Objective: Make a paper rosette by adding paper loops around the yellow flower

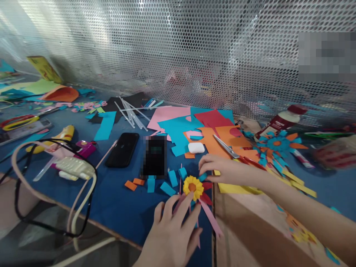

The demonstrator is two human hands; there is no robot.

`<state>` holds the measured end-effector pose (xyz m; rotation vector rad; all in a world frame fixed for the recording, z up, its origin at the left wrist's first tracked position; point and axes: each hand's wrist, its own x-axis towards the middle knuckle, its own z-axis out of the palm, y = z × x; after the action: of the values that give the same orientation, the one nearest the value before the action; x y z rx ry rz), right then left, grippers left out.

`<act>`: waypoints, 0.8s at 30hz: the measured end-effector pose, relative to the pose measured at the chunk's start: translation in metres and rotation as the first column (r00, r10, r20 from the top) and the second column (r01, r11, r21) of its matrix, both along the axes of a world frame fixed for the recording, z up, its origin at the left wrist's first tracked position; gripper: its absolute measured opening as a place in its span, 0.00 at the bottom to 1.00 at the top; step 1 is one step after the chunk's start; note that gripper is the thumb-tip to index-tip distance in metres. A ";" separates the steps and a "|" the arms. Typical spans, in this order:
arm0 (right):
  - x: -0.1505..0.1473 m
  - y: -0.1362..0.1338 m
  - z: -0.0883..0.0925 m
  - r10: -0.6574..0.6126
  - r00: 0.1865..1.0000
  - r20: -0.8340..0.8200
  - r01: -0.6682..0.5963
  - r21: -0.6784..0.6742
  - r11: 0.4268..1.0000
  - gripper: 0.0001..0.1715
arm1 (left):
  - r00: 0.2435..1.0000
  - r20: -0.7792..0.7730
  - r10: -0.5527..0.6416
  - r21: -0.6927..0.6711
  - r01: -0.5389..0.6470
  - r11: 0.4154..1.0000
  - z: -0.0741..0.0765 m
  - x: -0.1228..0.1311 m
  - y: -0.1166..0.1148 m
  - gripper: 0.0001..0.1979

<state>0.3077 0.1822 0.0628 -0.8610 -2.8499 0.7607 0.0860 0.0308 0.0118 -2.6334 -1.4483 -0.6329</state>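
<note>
The yellow paper flower point(198, 182) lies on the blue table top point(116, 207), close to where the blue meets a brown board point(250, 226). It has an orange middle, and one fingertip of the left hand point(175, 224) is on it. That hand is spread out, palm down, with its thumb off to the side. The right hand point(215, 168) has its fingers bent around a small blue paper piece point(203, 177) just beside the flower (I cannot tell if it is pinching it tight). Red paper petals point(207, 186) poke out by the flower, and a long pink strip point(211, 218) hangs down next to them. More blue strips point(172, 178) sit near, to the left, with little orange bits point(130, 185) farther over. Behind the hands are a white lump point(196, 148), scissors point(236, 155) with red handles, and a black phone point(122, 150).
</note>
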 end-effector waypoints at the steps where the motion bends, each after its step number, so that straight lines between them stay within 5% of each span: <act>1: 0.000 0.000 0.000 0.001 1.000 0.002 -0.001 0.005 1.000 0.11 | 1.000 0.005 0.002 -0.001 -0.002 1.000 0.000 0.000 0.000 0.18; 10: -0.003 -0.006 0.004 0.029 0.998 0.058 -0.031 0.038 0.999 0.10 | 0.999 0.050 0.011 0.008 -0.012 1.000 0.001 0.001 0.001 0.17; 17: 0.001 -0.004 0.029 -0.041 0.998 0.048 0.045 -0.076 0.996 0.19 | 0.999 -0.040 -0.028 0.015 0.029 0.999 0.002 -0.004 0.002 0.20; 20: -0.013 -0.003 0.033 -0.110 0.994 -0.016 0.110 0.000 0.994 0.18 | 0.999 -0.018 -0.029 0.051 0.030 0.998 0.003 -0.004 0.003 0.20; 24: -0.046 0.003 0.026 0.018 1.000 -0.012 -0.016 0.137 0.990 0.22 | 0.998 0.043 -0.042 0.087 0.038 0.995 0.005 -0.004 0.002 0.22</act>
<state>0.2613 0.1850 0.0885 -0.8109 -2.8611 0.5621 0.0822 0.0331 0.0173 -2.6038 -1.3504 -0.7448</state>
